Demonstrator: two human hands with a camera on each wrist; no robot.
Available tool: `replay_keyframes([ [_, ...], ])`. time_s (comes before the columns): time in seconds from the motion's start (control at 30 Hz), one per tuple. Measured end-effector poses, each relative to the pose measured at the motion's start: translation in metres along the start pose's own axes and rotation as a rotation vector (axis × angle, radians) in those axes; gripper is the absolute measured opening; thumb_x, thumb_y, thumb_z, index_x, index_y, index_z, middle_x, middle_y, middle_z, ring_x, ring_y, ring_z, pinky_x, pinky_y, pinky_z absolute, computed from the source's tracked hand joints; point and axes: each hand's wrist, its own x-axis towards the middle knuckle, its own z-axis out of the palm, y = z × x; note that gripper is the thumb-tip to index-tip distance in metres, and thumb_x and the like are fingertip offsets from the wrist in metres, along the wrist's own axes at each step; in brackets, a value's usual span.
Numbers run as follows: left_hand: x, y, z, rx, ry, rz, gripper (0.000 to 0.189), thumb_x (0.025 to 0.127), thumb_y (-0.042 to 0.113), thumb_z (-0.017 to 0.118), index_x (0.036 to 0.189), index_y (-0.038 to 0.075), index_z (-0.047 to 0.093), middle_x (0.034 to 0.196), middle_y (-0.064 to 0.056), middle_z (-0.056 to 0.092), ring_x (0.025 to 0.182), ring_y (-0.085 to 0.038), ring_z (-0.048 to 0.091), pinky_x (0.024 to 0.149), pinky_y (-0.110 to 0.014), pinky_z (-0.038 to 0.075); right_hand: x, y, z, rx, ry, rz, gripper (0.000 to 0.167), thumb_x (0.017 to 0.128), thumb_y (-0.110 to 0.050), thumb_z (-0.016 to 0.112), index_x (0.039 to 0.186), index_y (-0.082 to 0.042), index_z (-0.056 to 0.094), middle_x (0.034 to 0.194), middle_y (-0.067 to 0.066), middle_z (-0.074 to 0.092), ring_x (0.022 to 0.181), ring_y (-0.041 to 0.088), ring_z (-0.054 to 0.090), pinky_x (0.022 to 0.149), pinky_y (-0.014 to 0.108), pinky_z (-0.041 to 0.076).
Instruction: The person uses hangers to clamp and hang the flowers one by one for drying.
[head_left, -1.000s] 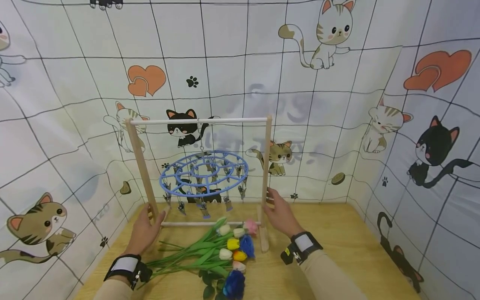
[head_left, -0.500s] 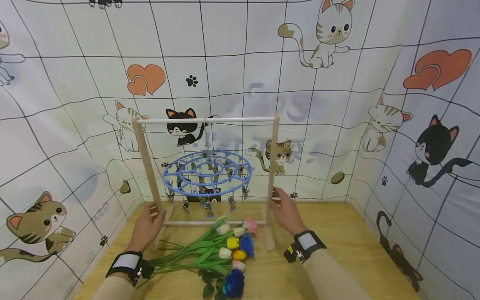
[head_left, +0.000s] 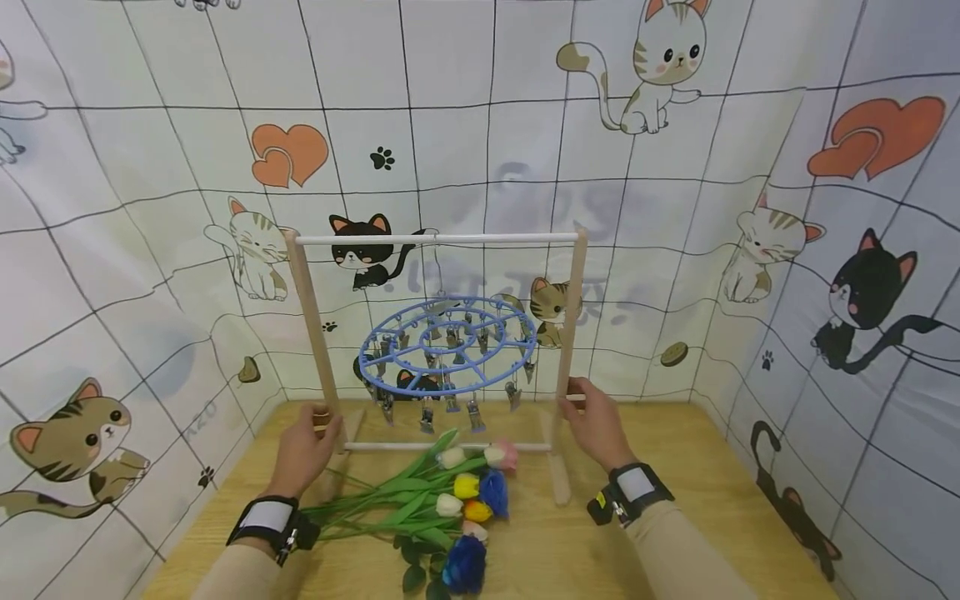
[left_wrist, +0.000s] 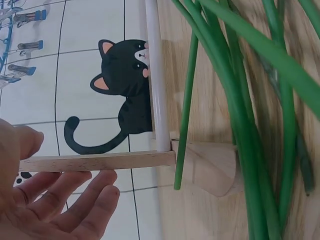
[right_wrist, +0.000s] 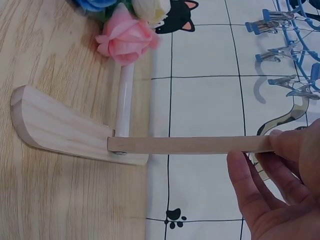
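A wooden drying rack (head_left: 510,239) with a white top rod stands on the table, one upright post at each side. My left hand (head_left: 303,446) holds its left post (left_wrist: 100,161) low down, thumb on one side and fingers on the other. Opposite, my right hand (head_left: 600,425) pinches the right post (right_wrist: 190,144) between thumb and fingers. From the top rod hangs a round blue clip hanger (head_left: 442,392), tilted toward me, with several metal clips (head_left: 476,415) dangling. Artificial flowers (head_left: 466,486) lie in front of the rack, their green stems (left_wrist: 240,115) pointing left.
The wooden table (head_left: 660,500) reaches back to a white cloth (head_left: 465,75) printed with cats, which encloses the back and both sides. Near the front lies a dark blue rose (head_left: 465,565). A pink rose (right_wrist: 126,34) rests by the rack's lower rod.
Both hands have moved the rack to the right along the table, with the clip hanger swaying along. The flowers have stayed in place.
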Motion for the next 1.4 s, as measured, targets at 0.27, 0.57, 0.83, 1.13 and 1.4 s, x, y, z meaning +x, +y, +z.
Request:
replay_keyframes([
  [0.27,-0.002,0.013,0.01,0.01,0.059,0.008,0.036,0.12,0.025,0.069,0.138,-0.006,0.066,0.132,-0.037,0.08,0.111,-0.054,0.084,0.089,-0.06,0.072,-0.002,0.012,-0.014,-0.048,0.029,-0.005,0.039,0.116,-0.011,0.072,0.151,0.004,0.064,0.15,0.031,0.073,0.13,0.049,0.08,0.097,0.05,0.073],
  [0.57,-0.004,0.025,0.026,0.076,0.12,0.025,0.025,0.118,0.025,0.073,0.124,0.001,0.074,0.117,-0.027,0.086,0.095,-0.042,0.084,0.068,-0.033,0.059,-0.01,0.025,-0.035,-0.081,0.028,0.029,0.035,0.117,-0.014,0.071,0.147,0.002,0.066,0.147,0.031,0.075,0.129,0.05,0.08,0.092,0.05,0.073],
  [0.83,-0.005,0.036,0.038,0.073,0.134,0.05,0.019,0.116,0.022,0.075,0.116,0.003,0.075,0.111,-0.023,0.088,0.095,-0.04,0.085,0.064,-0.027,0.056,-0.015,0.033,-0.054,-0.077,0.034,0.029,0.035,0.118,-0.017,0.072,0.147,0.003,0.067,0.146,0.033,0.075,0.129,0.052,0.08,0.087,0.045,0.074],
  [1.13,-0.009,0.053,0.05,0.067,0.122,0.064,0.017,0.115,0.019,0.077,0.113,0.002,0.076,0.108,-0.021,0.088,0.1,-0.04,0.087,0.062,-0.025,0.056,-0.021,0.041,-0.07,-0.119,0.072,0.018,0.033,0.117,-0.017,0.073,0.143,0.003,0.069,0.142,0.033,0.077,0.127,0.053,0.08,0.085,0.046,0.075],
  [1.4,-0.016,0.061,0.054,0.069,0.157,0.112,0.014,0.112,0.015,0.08,0.107,0.002,0.076,0.101,-0.019,0.088,0.095,-0.041,0.088,0.062,-0.032,0.061,-0.025,0.047,-0.077,-0.138,0.096,-0.001,0.034,0.116,-0.017,0.074,0.142,0.004,0.07,0.142,0.034,0.075,0.125,0.054,0.08,0.085,0.048,0.075],
])
